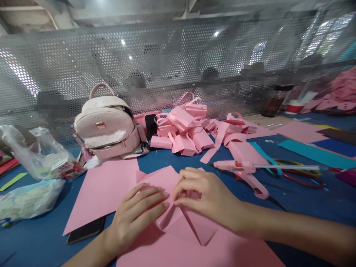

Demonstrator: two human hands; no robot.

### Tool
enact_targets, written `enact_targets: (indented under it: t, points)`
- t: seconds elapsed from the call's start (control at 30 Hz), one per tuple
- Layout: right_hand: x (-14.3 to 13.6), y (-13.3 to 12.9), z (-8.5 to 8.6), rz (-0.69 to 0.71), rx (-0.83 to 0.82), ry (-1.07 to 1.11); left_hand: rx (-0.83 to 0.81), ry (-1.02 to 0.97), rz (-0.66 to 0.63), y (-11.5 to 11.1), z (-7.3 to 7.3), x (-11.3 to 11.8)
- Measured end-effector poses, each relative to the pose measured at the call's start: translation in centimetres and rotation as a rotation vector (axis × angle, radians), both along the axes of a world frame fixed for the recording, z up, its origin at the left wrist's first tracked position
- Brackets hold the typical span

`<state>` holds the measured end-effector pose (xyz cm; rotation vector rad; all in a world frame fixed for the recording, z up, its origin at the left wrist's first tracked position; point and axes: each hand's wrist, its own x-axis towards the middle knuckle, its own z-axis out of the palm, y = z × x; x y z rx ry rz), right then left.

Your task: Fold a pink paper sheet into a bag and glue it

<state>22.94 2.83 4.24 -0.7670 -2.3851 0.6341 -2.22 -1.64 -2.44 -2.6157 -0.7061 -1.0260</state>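
Note:
A partly folded sheet of pink paper (185,226) lies in front of me, on top of a larger flat pink sheet (236,252). My left hand (139,211) rests on its left side, fingers stretched out and lying flat. With thumb and fingertips pinched together, my right hand (204,196) grips a fold near the middle of the paper. A pink glue gun (236,167) with a clear glue stick lies just beyond my right hand, its small red light lit. Another pink sheet (102,189) is to the left, partly covering a dark phone (86,230).
A pile of folded pink paper bags (186,126) stands at the back beside a pale pink backpack (108,126). Plastic bags (30,196) lie left. Coloured paper strips (314,154) and a dark drink bottle (276,100) are at right. A perforated metal screen (167,59) borders the blue table.

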Motion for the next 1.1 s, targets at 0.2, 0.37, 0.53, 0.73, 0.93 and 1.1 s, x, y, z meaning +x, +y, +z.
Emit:
enact_targets:
  t: [0.2,0.37,0.53,0.73,0.93,1.1]
  points:
    - [0.1,-0.03,-0.17,0.037,0.041,0.017,0.014,-0.012,0.014,-0.01,0.0,0.05]
    - [0.13,-0.09,-0.44,0.065,0.026,0.033,0.021,-0.003,0.014,0.01,-0.11,0.05]
    - [0.01,-0.04,-0.69,0.056,0.032,0.045,0.012,-0.003,0.007,0.02,-0.07,0.09]
    - [0.01,-0.07,-0.8,0.058,0.037,0.048,0.01,0.002,0.011,-0.03,-0.22,-0.04]
    - [-0.05,-0.02,-0.79,0.058,0.02,0.043,0.015,-0.003,0.01,0.02,-0.18,0.03]
    - [-0.16,-0.14,-0.78,0.063,0.032,0.055,0.015,-0.004,0.01,0.01,-0.03,0.17]
